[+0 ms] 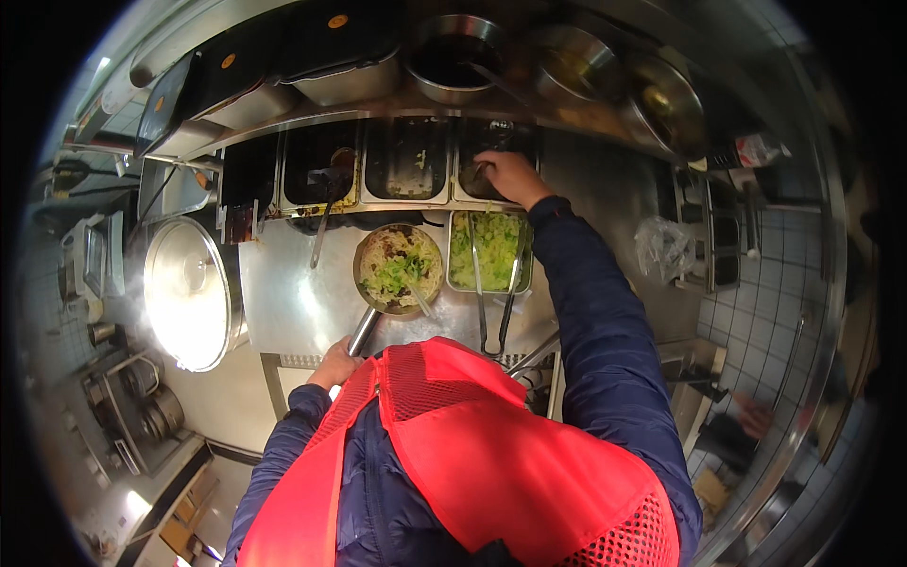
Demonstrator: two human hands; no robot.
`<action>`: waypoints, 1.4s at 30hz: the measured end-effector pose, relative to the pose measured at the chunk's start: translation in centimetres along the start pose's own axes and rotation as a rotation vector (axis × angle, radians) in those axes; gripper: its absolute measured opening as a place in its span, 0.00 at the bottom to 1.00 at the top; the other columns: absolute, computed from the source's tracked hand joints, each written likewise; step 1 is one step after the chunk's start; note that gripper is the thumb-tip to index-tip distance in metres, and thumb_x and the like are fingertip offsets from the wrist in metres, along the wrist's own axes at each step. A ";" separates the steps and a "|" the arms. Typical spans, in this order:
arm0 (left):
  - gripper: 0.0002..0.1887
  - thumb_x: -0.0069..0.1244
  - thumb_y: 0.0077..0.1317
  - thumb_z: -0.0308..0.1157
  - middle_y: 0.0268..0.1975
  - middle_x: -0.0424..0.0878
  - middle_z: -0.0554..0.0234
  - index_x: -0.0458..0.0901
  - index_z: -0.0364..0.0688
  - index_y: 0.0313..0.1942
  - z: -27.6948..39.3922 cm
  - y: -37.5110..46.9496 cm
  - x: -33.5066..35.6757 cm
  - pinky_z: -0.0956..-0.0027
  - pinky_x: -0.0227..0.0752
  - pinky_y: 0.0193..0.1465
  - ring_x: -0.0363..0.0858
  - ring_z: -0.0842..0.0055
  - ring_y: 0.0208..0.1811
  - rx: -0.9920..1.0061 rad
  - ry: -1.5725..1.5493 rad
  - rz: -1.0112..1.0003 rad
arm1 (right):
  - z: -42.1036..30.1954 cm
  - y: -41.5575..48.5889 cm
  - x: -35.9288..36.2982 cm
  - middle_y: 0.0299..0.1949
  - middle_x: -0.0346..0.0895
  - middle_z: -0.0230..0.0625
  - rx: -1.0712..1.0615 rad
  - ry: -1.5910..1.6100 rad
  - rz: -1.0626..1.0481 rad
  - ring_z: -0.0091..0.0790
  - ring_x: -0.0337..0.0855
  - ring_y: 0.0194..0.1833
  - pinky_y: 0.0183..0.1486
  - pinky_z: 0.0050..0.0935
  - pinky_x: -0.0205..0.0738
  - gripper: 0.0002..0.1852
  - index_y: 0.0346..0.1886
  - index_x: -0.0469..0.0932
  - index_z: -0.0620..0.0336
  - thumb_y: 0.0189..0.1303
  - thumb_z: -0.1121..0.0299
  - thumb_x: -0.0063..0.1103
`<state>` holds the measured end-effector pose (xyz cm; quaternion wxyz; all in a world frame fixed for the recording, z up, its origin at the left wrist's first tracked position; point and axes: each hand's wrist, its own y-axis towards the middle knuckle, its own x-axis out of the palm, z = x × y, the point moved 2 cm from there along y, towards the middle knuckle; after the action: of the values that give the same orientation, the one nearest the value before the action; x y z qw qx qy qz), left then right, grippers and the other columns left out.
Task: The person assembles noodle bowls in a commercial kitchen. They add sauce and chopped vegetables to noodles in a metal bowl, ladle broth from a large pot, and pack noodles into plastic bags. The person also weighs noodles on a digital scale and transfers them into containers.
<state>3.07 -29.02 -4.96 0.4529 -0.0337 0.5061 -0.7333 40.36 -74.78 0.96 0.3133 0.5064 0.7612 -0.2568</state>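
My left hand [336, 366] grips the metal handle [363, 332] of a round pan [360, 287] on the steel counter. Noodles [379, 249] fill the pan, topped with dark bits and chopped green leaves [402, 273]. A pale utensil [421, 301] leans over its near rim. My right hand [516, 177] reaches into the right-hand insert [464, 200] of the row behind, fingers bent down. Something thin shows at the fingertips; whether they hold it is unclear. Just in front of that insert, metal tongs [504, 333] rest across a tray of chopped lettuce [490, 248].
A ladle [322, 230] sticks out of the left sauce insert [297, 152]. Next to it, the middle insert [405, 186] holds few scraps. Metal bowls [453, 88] and lidded containers [347, 81] line the raised shelf. A steaming lidded pot [188, 290] stands left; a plastic bag [662, 244] lies right.
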 end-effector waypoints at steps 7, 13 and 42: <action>0.21 0.66 0.61 0.34 0.47 0.91 0.36 0.86 0.37 0.53 0.0 -0.4 0.9 0.51 0.82 0.59 0.90 0.45 0.53 -0.063 -0.031 0.005 | 1.2 2.2 -3.7 0.44 0.91 0.58 -0.030 -0.266 0.276 0.58 0.92 0.47 0.51 0.55 0.86 0.15 0.51 0.90 0.61 0.76 0.62 0.59; 0.22 0.65 0.62 0.33 0.48 0.92 0.41 0.87 0.39 0.57 0.4 -0.4 0.7 0.54 0.83 0.60 0.92 0.50 0.52 -0.050 -0.018 -0.015 | 0.6 4.1 -0.5 0.52 0.87 0.53 -0.180 -0.534 0.043 0.60 0.91 0.47 0.51 0.58 0.87 0.10 0.45 0.85 0.62 0.76 0.67 0.57; 0.22 0.64 0.63 0.31 0.41 0.90 0.43 0.84 0.37 0.57 1.9 -0.9 0.1 0.55 0.84 0.53 0.90 0.56 0.45 -0.114 -0.116 -0.033 | -3.4 -4.2 -6.2 0.43 0.92 0.48 -0.361 -0.616 -0.480 0.55 0.93 0.51 0.56 0.56 0.86 0.09 0.41 0.90 0.57 0.68 0.67 0.62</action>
<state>3.39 -30.37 -3.35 0.4665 -0.1101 0.5195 -0.7074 37.50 -77.62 8.17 0.5410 0.1518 0.7610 -0.3241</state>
